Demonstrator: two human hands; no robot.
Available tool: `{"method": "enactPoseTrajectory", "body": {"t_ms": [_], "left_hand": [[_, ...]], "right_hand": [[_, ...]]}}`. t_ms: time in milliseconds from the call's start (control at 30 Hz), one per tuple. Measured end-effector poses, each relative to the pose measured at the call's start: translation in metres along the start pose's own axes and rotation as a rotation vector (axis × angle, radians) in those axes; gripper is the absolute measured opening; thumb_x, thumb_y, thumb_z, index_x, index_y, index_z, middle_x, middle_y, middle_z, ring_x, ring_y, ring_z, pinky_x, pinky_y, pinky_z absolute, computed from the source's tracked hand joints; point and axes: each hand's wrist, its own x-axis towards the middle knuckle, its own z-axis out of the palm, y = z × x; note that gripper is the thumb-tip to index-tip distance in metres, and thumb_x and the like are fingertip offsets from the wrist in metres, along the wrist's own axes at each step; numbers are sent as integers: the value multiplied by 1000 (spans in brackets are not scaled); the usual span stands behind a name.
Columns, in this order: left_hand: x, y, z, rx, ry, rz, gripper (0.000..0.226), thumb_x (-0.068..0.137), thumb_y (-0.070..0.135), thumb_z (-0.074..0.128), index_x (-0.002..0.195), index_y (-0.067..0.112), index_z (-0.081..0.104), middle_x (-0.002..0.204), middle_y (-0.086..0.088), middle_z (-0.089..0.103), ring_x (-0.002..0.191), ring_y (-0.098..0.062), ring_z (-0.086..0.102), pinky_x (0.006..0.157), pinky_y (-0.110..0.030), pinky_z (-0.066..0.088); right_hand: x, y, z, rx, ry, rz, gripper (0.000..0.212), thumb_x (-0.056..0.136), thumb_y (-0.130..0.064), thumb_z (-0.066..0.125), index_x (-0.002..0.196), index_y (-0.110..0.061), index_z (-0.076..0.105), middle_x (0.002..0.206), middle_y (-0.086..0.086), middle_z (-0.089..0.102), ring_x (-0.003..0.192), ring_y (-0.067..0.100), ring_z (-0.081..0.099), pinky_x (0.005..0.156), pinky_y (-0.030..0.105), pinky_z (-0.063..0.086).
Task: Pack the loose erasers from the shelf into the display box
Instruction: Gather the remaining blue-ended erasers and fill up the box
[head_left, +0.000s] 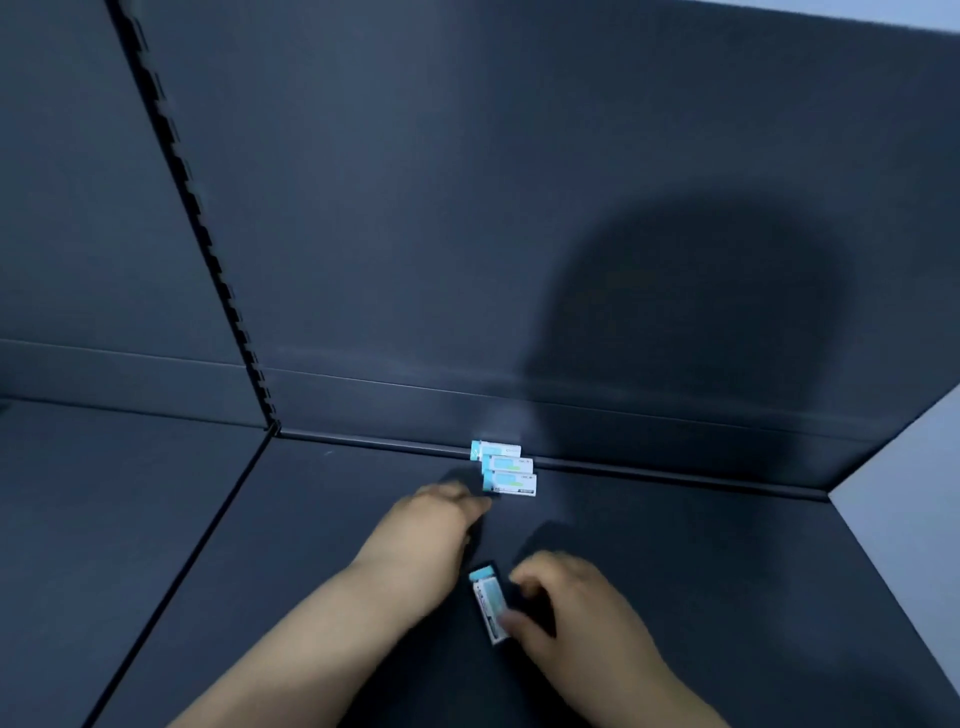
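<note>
Three loose erasers in white and light-blue sleeves lie side by side on the dark shelf, close to its back wall. My left hand is stretched out flat just in front of them, fingertips a short way from the nearest eraser, holding nothing. Nearer to me, my right hand grips a small dark display box. One eraser in the same sleeve shows inside the box. The box's right side is hidden by my fingers.
A dark back wall rises behind the erasers, with a slotted upright rail at the left. A seam splits the shelf from the panel to its left. A pale wall borders the shelf on the right.
</note>
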Motion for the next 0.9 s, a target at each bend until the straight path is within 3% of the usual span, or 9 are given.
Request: {"method": "enactPoseTrajectory", "body": {"t_ms": [67,133,300,433,633,733,800,900], "left_hand": [[23,-1,-2,70,15,24,52,87,11,50,137,26,41,133,1,43,123,-22,39,101,-30,35],[43,3,-1,81,-22,26,44,89,17,51,133,22,46,132,-2,42,122,-24,39,101,-32,35],[59,8,5,11,-93,-79,34,90,26,55,123,17,51,127,-6,42,121,-25,41,100,-33,37],[47,5,0,102,-141,-118,35,93,30,49,124,14,47,129,-8,44,121,-26,40,102,-36,35],[-6,-12,-27,-31,-160,-176,23,97,28,41,112,16,55,113,-8,52,102,-25,53,88,-31,42],[-40,-28,-37,-18,-206,-175,22,96,18,43,110,27,57,109,1,52,97,-16,54,86,-27,43],[-52,-27,-38,-79,-241,-180,20,93,24,43,102,36,57,105,6,47,94,-13,50,81,-24,41],[-56,-11,-31,-165,-214,-73,18,81,34,45,88,26,59,107,-2,50,89,-16,49,74,-23,36]], "right_hand": [[2,-2,4,-11,-87,-117,60,79,-49,60,132,-36,37,140,-18,33,127,7,30,103,21,26],[5,-6,7,-71,-150,-125,74,78,-48,61,141,-39,23,147,-23,18,133,5,17,106,26,20],[2,-2,12,-86,-109,-73,73,76,-51,62,138,-41,24,144,-25,23,131,3,16,99,25,19],[-4,-1,14,-72,-78,-21,72,70,-58,63,132,-42,29,137,-24,26,127,4,21,98,25,21],[-6,-5,15,-45,-21,16,68,63,-61,65,121,-41,37,125,-22,33,119,5,28,93,23,24],[-6,-5,15,-42,-6,3,68,62,-62,66,119,-41,38,121,-22,34,115,6,29,90,23,25],[-5,-4,14,-45,-5,0,67,61,-62,66,118,-40,39,118,-20,35,113,7,31,91,23,27],[-4,-5,13,-47,-11,-6,65,61,-62,67,116,-39,40,114,-18,37,111,8,33,92,25,30]]}}
